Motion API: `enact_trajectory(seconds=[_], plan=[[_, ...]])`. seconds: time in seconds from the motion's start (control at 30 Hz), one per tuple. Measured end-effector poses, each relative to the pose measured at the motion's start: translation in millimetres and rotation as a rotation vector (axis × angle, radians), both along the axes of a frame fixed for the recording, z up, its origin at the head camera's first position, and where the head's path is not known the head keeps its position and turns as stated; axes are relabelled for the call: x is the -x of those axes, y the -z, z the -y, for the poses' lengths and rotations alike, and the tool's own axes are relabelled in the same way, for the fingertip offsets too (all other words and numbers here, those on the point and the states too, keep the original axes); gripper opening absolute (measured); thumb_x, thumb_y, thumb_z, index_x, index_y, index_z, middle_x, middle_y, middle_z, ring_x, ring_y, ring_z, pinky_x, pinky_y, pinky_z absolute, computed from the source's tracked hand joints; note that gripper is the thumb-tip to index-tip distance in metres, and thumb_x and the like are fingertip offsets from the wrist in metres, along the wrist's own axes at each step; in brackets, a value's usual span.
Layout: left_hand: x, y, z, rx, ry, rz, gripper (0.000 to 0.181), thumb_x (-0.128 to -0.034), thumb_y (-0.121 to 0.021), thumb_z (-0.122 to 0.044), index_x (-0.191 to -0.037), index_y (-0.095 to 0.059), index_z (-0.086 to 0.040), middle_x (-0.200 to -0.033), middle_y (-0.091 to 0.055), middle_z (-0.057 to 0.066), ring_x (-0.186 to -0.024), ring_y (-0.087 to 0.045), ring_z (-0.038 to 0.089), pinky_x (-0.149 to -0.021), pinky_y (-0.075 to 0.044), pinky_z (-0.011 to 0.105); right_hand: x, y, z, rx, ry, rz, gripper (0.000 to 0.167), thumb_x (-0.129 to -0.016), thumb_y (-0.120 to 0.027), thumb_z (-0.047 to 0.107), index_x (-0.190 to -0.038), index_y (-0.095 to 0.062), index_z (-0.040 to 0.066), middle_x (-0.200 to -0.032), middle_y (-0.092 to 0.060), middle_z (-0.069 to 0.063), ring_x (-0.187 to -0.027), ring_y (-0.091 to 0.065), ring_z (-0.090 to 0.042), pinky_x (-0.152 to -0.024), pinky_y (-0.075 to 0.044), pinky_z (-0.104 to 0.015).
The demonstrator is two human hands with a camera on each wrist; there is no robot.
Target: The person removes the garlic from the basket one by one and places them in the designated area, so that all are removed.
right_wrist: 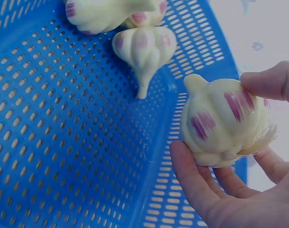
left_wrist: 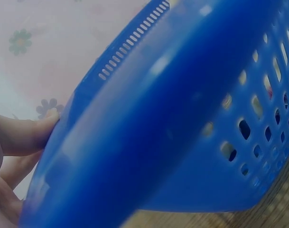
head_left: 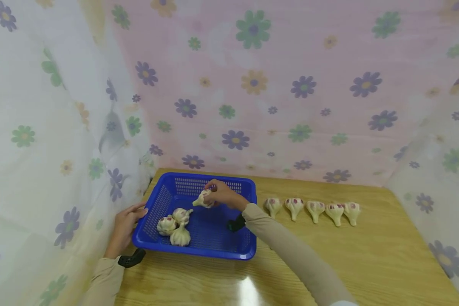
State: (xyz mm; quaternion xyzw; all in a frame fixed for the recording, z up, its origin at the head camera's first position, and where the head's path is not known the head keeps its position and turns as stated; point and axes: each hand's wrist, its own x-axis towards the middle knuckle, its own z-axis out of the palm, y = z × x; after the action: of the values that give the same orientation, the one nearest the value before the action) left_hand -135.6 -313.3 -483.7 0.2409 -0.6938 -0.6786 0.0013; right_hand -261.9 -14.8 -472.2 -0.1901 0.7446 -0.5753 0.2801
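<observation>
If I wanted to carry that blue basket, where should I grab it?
I'd grip the blue basket by its rim at the two short ends, coming from outside, left and right. The rim runs all round, and the left hand holds it at the left end. Three garlic bulbs lie toward that end, so it may feel heavier.

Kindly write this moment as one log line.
right hand: holds garlic bulb; left hand: holds blue basket; in basket: three bulbs; on table: five bulbs
</observation>
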Motion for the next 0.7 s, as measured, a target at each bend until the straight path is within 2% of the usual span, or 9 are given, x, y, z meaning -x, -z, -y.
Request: enact_trajectory(seconds=[0.2,0.3,0.47,0.6,0.7], plan=[[1.4,-1.6,1.7,0.032,0.000,0.010,0.048,-0.0906,-0.063,-0.015,-0.136,-0.050,-0.004,-0.086,-0.066,-0.009,-0.077,-0.065,0.010,-0.066,-0.054,0.030,-5.6,-16.4,-24.7,0.032,-0.019,0.051,0.046,-0.082,-0.068,0.007,-0.124,-0.049,-0.001,-0.107,-0.056,-0.016,-0.084,-0.062,-0.026,-0.071,-0.054,-0.042],[1.1,-1.7,3.9,0.022,-0.005,0.019,0.050,-0.0903,-0.064,-0.016,-0.137,-0.049,-0.005,-0.086,-0.066,-0.010,-0.077,-0.064,0.010,-0.066,-0.054,0.031,-5.7,-21.0,-36.2,0.051,-0.034,0.062,0.046,-0.083,-0.067,0.007,-0.125,-0.049,-0.001,-0.108,-0.056,-0.018,-0.083,-0.062,-0.027,-0.072,-0.055,-0.042],[2.1,-2.7,3.3,0.008,0.012,0.015,0.052,-0.0899,-0.065,-0.017,-0.138,-0.048,-0.005,-0.087,-0.066,-0.010,-0.078,-0.064,0.010,-0.067,-0.054,0.031,-5.7,-28.3,-57.9,0.078,-0.011,0.076,0.046,-0.082,-0.066,0.005,-0.125,-0.052,0.001,-0.106,-0.056,-0.016,-0.082,-0.062,-0.025,-0.072,-0.055,-0.043],[2.9,-3.0,2.2,0.017,0.032,0.004,0.052,-0.0901,-0.065,-0.018,-0.138,-0.048,-0.005,-0.088,-0.066,-0.010,-0.079,-0.064,0.010,-0.068,-0.054,0.031,-10.5,-36.3,-74.7,0.108,-0.009,0.082,0.048,-0.081,-0.065,0.003,-0.126,-0.052,-0.001,-0.105,-0.055,-0.017,-0.081,-0.061,-0.025,-0.073,-0.054,-0.045],[2.2,-3.6,2.3,0.015,0.026,0.010,0.052,-0.0905,-0.065,-0.017,-0.138,-0.048,-0.004,-0.087,-0.066,-0.010,-0.078,-0.064,0.010,-0.067,-0.054,0.030,-16.1,-41.8,-85.4,0.115,-0.026,0.081,0.049,-0.080,-0.065,0.003,-0.127,-0.052,-0.001,-0.109,-0.054,-0.018,-0.084,-0.059,-0.026,-0.075,-0.053,-0.048]])
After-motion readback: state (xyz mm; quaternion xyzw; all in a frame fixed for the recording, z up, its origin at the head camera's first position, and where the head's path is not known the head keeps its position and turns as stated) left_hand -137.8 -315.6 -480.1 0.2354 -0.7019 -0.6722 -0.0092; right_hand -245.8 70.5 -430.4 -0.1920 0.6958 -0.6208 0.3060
